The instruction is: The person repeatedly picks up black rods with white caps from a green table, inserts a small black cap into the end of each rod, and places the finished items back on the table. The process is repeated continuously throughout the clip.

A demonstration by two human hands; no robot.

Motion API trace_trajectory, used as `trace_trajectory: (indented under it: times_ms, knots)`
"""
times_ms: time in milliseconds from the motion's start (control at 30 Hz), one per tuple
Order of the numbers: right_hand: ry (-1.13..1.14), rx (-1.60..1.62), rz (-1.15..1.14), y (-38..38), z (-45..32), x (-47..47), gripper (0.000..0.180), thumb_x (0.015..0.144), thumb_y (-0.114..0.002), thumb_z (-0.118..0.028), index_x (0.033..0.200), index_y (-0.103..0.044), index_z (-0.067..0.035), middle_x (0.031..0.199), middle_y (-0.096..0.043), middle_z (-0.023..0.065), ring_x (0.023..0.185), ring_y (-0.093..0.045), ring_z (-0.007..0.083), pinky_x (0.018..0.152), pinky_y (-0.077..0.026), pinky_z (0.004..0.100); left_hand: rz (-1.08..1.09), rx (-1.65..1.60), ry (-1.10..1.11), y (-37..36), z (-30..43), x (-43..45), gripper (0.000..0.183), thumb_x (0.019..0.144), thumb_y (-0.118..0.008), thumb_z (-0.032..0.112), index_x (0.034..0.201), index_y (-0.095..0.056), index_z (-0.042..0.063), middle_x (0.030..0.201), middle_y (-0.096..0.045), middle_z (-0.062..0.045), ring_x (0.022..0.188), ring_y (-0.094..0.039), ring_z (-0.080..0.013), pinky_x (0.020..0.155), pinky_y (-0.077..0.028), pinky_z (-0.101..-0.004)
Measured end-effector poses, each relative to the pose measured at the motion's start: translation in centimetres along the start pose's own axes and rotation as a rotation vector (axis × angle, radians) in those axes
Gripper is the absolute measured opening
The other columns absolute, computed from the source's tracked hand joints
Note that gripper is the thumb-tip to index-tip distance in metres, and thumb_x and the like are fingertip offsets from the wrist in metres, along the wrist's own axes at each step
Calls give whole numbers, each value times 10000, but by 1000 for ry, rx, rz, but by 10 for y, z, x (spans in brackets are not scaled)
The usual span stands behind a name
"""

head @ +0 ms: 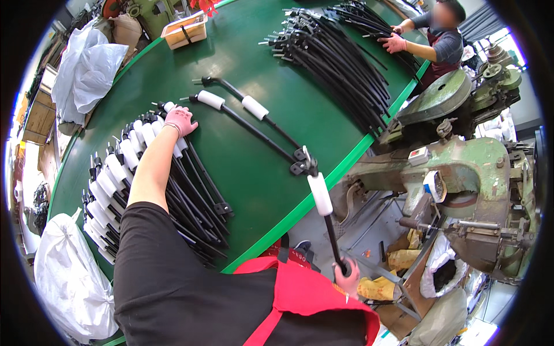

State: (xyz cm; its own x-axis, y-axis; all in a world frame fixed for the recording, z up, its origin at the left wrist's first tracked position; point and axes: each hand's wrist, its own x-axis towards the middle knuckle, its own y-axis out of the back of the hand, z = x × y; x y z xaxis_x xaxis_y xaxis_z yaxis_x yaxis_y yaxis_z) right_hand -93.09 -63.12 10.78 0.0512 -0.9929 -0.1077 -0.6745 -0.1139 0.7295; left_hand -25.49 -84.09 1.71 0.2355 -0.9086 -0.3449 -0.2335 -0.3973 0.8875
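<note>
My left hand, in a pink glove, reaches over the far end of a stack of black rods with white sleeves. Its fingers curl over the sleeve of one rod; their undersides are hidden. At my right side, my gloved right hand grips the lower end of a black rod with a white sleeve. The top of that rod, with a metal fitting, overlaps the brackets of two more sleeved rods lying on the green table.
A large bundle of black rods lies at the table's far side, where a co-worker handles more rods. Green machines stand at the right. A plastic bin sits at the far edge; a white sack is at the left.
</note>
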Motion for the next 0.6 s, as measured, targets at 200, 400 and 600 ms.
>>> trace_trajectory:
  times_ms: [200, 400, 600]
  knots:
    - [197, 12, -171, -25, -64, 79, 253, 808, -771, -136, 999, -673, -3, 928, -682, 182, 895, -634, 396, 890, -494, 440, -179, 158, -45, 7, 8, -37, 657, 967, -409, 565, 1132, -736, 20, 1275, -680, -128, 1299, -533, -264, 1186, -277, -381]
    - [105, 78, -137, -26, -70, 48, 241, 798, -745, -84, 1001, -659, 13, 925, -667, 172, 887, -644, 366, 804, -520, 405, -46, 18, -33, -56, -34, -40, 589, 952, -463, 540, 1039, -737, 26, 1128, -701, -155, 1151, -583, -294, 1073, -396, -429]
    - [-54, 96, 76, -5, -43, 13, 244, 819, -755, -157, 998, -681, -7, 927, -678, 156, 896, -652, 358, 846, -522, 417, 581, -304, -322, 30, 64, -34, 319, 781, -730, 298, 969, -651, 53, 1080, -627, -153, 1070, -574, -369, 996, -439, -475]
